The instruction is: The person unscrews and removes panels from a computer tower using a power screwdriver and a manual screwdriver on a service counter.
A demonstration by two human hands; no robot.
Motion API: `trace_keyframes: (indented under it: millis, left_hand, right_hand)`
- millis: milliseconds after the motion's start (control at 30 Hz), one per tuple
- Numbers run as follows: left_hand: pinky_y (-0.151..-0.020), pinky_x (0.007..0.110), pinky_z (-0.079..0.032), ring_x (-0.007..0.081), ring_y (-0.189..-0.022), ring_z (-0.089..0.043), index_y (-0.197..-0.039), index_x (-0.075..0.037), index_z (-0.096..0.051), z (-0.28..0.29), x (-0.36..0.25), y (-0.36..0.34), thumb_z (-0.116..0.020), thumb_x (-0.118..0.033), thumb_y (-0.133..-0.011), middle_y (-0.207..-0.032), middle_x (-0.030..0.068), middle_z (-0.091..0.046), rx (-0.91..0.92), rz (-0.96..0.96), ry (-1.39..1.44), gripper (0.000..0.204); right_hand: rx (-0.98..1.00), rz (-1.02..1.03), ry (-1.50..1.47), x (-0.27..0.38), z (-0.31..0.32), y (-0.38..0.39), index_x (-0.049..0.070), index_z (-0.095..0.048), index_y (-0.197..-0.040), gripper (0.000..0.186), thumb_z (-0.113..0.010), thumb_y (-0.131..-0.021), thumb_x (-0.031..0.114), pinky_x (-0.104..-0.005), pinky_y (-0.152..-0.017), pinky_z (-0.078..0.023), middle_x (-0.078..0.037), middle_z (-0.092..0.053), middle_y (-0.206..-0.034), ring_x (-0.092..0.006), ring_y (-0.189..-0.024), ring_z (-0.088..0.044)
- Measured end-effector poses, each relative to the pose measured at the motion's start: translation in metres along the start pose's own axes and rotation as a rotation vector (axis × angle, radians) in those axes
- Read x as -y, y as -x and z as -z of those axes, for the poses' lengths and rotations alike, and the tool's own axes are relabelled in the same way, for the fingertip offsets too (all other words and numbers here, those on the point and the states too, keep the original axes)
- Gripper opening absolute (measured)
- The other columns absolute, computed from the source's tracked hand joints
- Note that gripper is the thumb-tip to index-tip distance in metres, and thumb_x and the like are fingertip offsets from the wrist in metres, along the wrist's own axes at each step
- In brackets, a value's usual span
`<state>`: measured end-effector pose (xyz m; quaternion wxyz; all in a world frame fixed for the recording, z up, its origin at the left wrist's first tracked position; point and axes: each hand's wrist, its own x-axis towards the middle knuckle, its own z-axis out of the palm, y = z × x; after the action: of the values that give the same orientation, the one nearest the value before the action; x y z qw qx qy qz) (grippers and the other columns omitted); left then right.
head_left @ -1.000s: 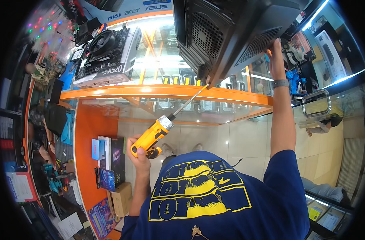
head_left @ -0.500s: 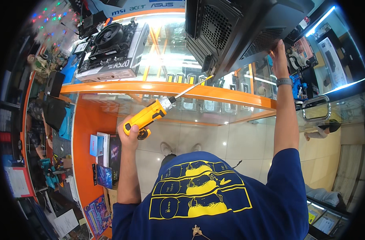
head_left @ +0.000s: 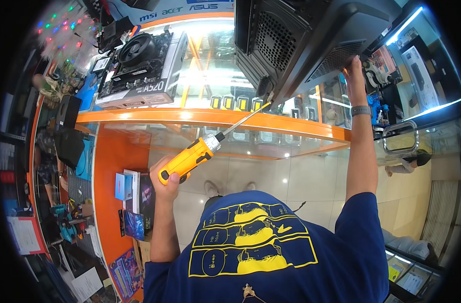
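My left hand [head_left: 165, 181] is closed around the grip of a yellow-and-black cordless screwdriver [head_left: 189, 159]. Its long thin bit [head_left: 243, 120] points up and to the right, and the tip meets the lower corner of a black computer case [head_left: 318, 45]. Whether a screw sits at the tip is too small to tell. The case stands tilted on the glass counter, its perforated vent panels facing me. On its right side, my right hand [head_left: 355, 83] grips the edge by a mesh vent, with some fingers hidden behind it.
A motherboard with a round black cooler [head_left: 138, 49] lies on its box [head_left: 144, 96] at the counter's left. An orange edge strip [head_left: 190, 112] runs along the glass counter [head_left: 210, 65]. Packaged drives [head_left: 243, 103] sit beneath the glass. Small boxes [head_left: 132, 189] stand by the orange side panel.
The screwdriver has rolled slightly in my left hand, so less of its underside shows. Its tip stays at the case's corner, and the case has shifted a little lower in view.
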<state>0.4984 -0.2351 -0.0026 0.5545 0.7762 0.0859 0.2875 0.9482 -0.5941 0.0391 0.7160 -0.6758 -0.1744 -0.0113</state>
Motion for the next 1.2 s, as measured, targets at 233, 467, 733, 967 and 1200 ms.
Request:
trace_keyframes:
  millis: [233, 467, 733, 967, 1200]
  left_hand:
    - [-0.061, 0.031, -0.046, 0.0188, -0.066, -0.062, -0.091, 0.008, -0.068, 0.005, 0.006, 0.002, -0.056, -0.064, -0.089, -0.073, 0.0105, -0.066, -0.018, -0.001, -0.039, 0.073]
    - [-0.06, 0.031, -0.045, 0.0195, -0.066, -0.062, -0.09, 0.008, -0.068, 0.007, 0.009, -0.004, -0.057, -0.063, -0.089, -0.074, 0.0111, -0.066, 0.001, -0.027, -0.01, 0.073]
    - [-0.062, 0.031, -0.047, 0.02, -0.068, -0.064, -0.088, 0.008, -0.067, 0.007, 0.015, -0.009, -0.059, -0.061, -0.088, -0.076, 0.0127, -0.066, -0.007, -0.027, -0.012, 0.069]
    - [-0.06, 0.031, -0.046, 0.0197, -0.067, -0.062, -0.087, 0.008, -0.067, 0.01, 0.033, -0.015, -0.056, -0.065, -0.088, -0.076, 0.0126, -0.065, 0.005, -0.071, 0.004, 0.074]
    - [-0.06, 0.031, -0.045, 0.0195, -0.068, -0.062, -0.088, 0.008, -0.068, 0.009, 0.033, -0.016, -0.056, -0.066, -0.087, -0.075, 0.0117, -0.065, 0.014, -0.036, 0.029, 0.075]
  right_hand:
    - [-0.086, 0.596, 0.484, 0.07, -0.055, 0.107, 0.007, -0.069, -0.107, 0.021, -0.073, -0.092, 0.02, -0.0247, -0.071, -0.05, -0.004, -0.068, -0.086, -0.011, -0.078, -0.064]
    - [0.553, 0.635, 0.958, 0.069, -0.137, 0.147, 0.015, -0.064, -0.108, 0.021, -0.071, -0.09, 0.023, -0.0372, -0.051, -0.048, -0.006, -0.066, -0.073, -0.0265, -0.058, -0.064]
    - [0.637, 0.657, 1.103, 0.069, -0.14, 0.143, 0.014, -0.063, -0.111, 0.024, -0.07, -0.09, 0.02, -0.0355, -0.056, -0.051, -0.006, -0.07, -0.078, -0.0257, -0.065, -0.068]
    - [0.632, 0.668, 1.085, 0.072, -0.14, 0.139, 0.014, -0.063, -0.111, 0.021, -0.068, -0.091, 0.022, -0.0372, -0.055, -0.051, -0.007, -0.069, -0.077, -0.0273, -0.065, -0.067]
    - [0.64, 0.657, 1.069, 0.071, -0.141, 0.139, 0.013, -0.064, -0.107, 0.018, -0.066, -0.092, 0.023, -0.0391, -0.056, -0.05, -0.007, -0.067, -0.072, -0.0285, -0.065, -0.066]
